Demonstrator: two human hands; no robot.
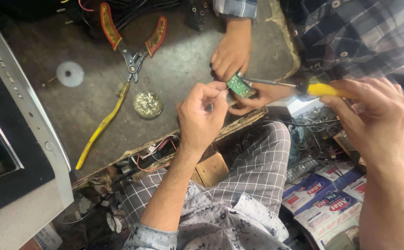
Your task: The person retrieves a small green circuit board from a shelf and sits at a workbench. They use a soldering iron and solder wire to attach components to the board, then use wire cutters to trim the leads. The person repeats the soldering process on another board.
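Observation:
My right hand (pixel 373 118) grips a soldering iron (pixel 304 87) by its yellow handle. Its metal tip points left and reaches a small green circuit board (pixel 238 85). Another person's two hands hold that board, one (pixel 232 51) from above and one (pixel 257 98) from below. My left hand (pixel 201 115) is just left of the board, thumb and forefinger pinched on what looks like a thin solder wire (pixel 210 107) that leads toward the board's edge.
On the dark worktop (pixel 72 106) lie red-handled pliers (pixel 132 41), a yellow-handled tool (pixel 101 127), a small round tin (pixel 148 104) and a white disc (pixel 70 74). A grey monitor (pixel 21 153) stands at the left. Tangled wires (pixel 315 132) and blue-white boxes (pixel 325 201) lie at the lower right.

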